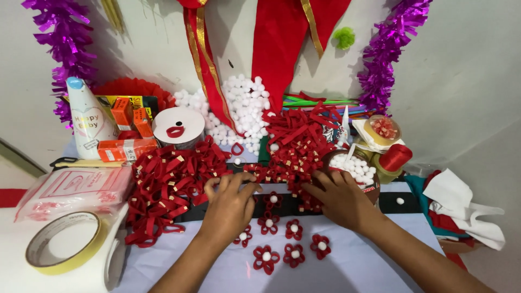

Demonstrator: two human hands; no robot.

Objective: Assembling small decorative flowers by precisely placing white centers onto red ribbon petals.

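While the white work table (336, 268) is carrying the whole craft spread, the biggest masses on it are sitting at the back and sides: a heap of red ribbon loops (168, 184) is lying to the left, a second pile of cut red ribbon strips (301, 144) is rising in the middle, and a drift of white pom-poms (244, 111) is leaning against the wall behind, all within an easy reach, which looks like the reason for crowding them so close. A roll of yellow-edged tape (65, 244) is lying flat at the near left beside a clear plastic packet (76, 190). Nearer the person, the left hand (230, 203) is pressing down with fingers spread apart, their tips touching the edge of the loop heap; I cannot tell whether anything is pinched under them. The right hand (339, 198) is lying with fingers together and curled into the strip pile, just beside a bowl of pom-poms (355, 168), and what it is gripping is hidden. Smallest of all, the finished red ribbon flowers (293, 241), each with a white pom-pom centre, are lying in loose rows between and just below the wrists, apart from the raw stock.
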